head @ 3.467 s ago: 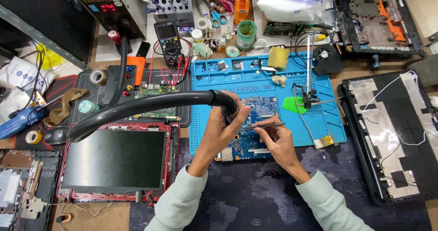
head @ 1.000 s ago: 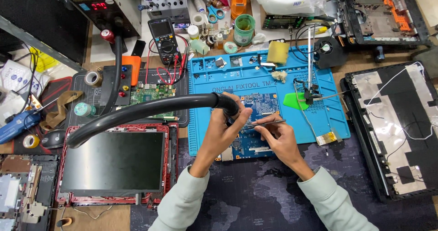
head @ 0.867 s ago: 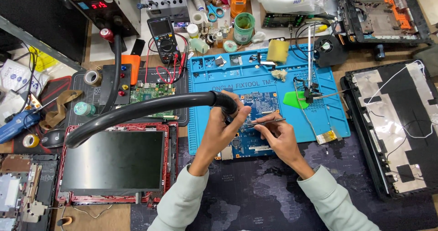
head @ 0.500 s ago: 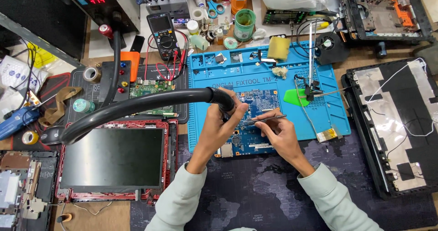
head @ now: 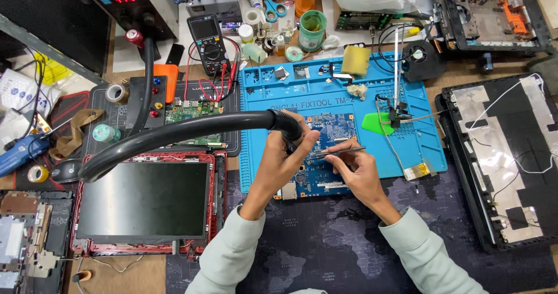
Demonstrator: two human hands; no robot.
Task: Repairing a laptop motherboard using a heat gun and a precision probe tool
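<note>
Circuit board (head: 325, 154) on mat (head: 418, 149)

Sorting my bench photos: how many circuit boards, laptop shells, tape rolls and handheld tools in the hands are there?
Circuit boards: 2, blue board, green board
Laptop shells: 2
Tape rolls: 2
Held tools: 2, hose nozzle, tweezers
Total: 8

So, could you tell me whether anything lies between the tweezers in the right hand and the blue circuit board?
Nothing visible does. The tweezers in the right hand reach straight over the blue circuit board; the left hand holds the black hose nozzle beside them.
</note>
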